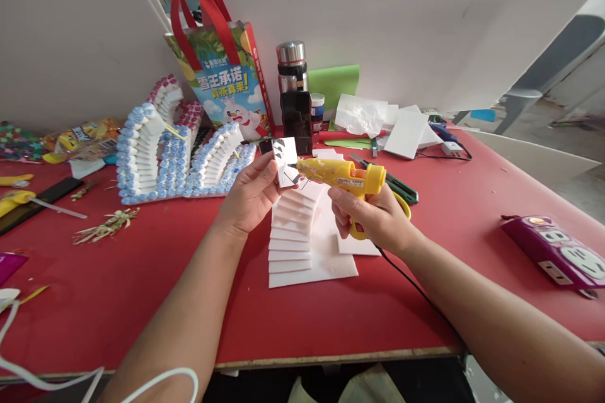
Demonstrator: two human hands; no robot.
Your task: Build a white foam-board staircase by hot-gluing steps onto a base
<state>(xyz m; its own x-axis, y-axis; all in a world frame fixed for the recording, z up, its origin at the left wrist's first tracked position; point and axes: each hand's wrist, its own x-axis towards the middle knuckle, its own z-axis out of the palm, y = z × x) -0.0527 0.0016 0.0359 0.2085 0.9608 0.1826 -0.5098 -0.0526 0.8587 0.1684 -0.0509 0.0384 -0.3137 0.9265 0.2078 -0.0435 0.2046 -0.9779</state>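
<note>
My left hand (250, 195) pinches a small white piece (286, 164) with dark marks on it. In my right hand (378, 214) is a yellow glue gun (340, 177), its tip pointing left at the piece's right edge; whether they touch is hard to tell. Below both hands, a white foam sheet (331, 261) lies on the red table (198, 289). A curved row of overlapping white strips (290, 236) runs along the sheet's left side. Partly under my right hand lies another white sheet (357, 247).
Blue-and-white stepped models (155, 160) stand at the back left, before a colourful bag (227, 75). A steel bottle (290, 63) and black phone (296, 119) stand behind the hands. A green cutter (401, 189) lies behind the right hand, a purple power strip (553, 252) far right.
</note>
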